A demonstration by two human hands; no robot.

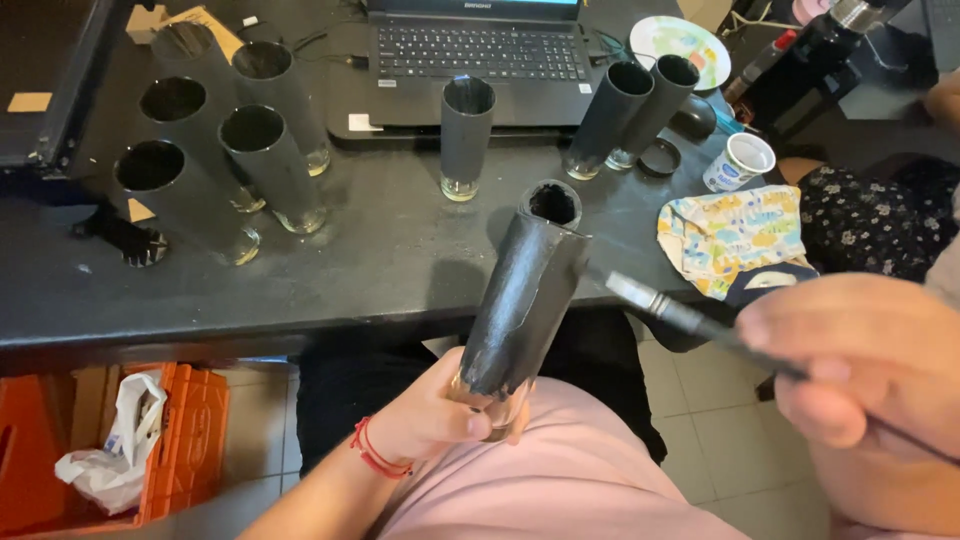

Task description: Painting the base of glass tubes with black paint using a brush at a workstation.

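Here, a black table [380, 270] bearing a laptop [475, 60] and black-painted glass tumblers [265, 160]. Nearer, over the lap, a tilted black-painted tumbler [525, 290], left hand [430, 415] grip wrapped round its clear base. Right hand [860, 355] grip pinching a paintbrush [680, 315], bristles just beside the tumbler.

1. A thin red string bracelet [378, 452] is worn around the left wrist.
2. Both forearms are left bare; no sleeves are seen.
3. The lap is covered by pale pink fabric [560, 470].

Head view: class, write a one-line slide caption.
Left hand holds a black-painted glass; right hand holds a paintbrush beside it.
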